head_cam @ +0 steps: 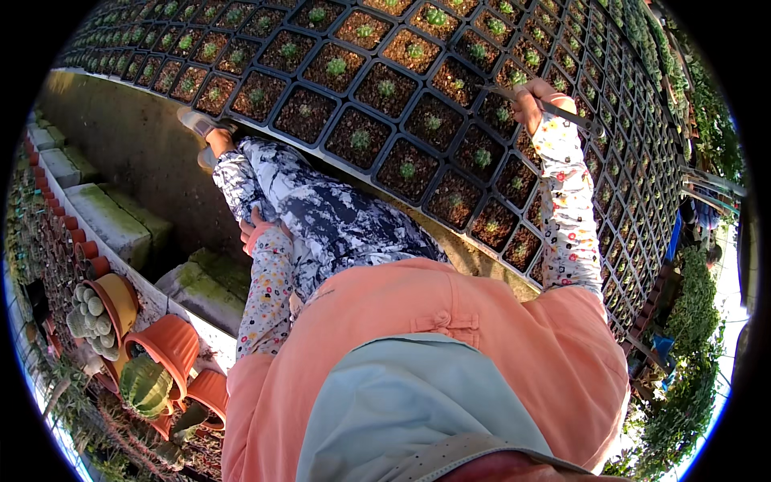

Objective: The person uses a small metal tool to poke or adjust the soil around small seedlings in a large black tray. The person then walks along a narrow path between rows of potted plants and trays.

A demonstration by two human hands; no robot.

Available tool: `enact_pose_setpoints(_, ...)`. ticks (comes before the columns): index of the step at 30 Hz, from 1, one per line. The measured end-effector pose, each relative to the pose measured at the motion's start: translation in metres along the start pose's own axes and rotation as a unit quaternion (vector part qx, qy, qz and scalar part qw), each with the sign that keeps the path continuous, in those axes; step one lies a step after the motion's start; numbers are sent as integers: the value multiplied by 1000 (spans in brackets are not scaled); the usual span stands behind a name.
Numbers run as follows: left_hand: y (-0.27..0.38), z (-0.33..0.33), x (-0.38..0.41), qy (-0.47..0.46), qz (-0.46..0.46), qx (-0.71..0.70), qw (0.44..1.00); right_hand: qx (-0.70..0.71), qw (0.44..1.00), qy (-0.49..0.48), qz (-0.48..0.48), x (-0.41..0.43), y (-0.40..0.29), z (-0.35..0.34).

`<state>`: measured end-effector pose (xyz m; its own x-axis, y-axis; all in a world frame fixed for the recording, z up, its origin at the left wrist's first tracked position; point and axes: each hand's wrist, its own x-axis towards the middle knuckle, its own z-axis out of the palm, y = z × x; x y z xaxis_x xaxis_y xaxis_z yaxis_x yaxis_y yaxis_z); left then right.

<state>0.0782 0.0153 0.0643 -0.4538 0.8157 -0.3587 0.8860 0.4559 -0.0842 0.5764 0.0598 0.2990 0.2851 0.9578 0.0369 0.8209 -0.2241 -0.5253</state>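
My right hand [535,103] grips long metal tweezers [572,117] over the square black plastic pots. The tweezers' tips point left, and their rounded rear end sticks out past my wrist. Close by my fingers grows a small green cactus seedling [517,78] in brown, gritty soil. Lower left, my left hand [260,232] rests against my patterned trouser leg [337,208]. Its fingers are spread a little and I see nothing in them. One small cactus [361,140] sits in nearly every pot; the pots stand edge to edge in rows.
A pale bench edge [355,175] runs between my legs and the pots. Mossy concrete blocks [111,220] line the aisle at left. Behind them are terracotta-coloured pots [171,349] with larger cacti [144,384]. Green foliage [686,313] fills the far right.
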Motion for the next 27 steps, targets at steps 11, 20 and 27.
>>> enact_pose_setpoints(11,-5,2,0,2,10,-26,1000,127,989,-27,68,-9,-18,-7)
enact_pose_setpoints(20,-3,-4,-1,-24,-1,11,1000,109,992,-41,54,-4,-16,-10)
enact_pose_setpoints(27,-4,-4,-2,-12,7,-9,1000,133,990,-25,44,-7,-26,2)
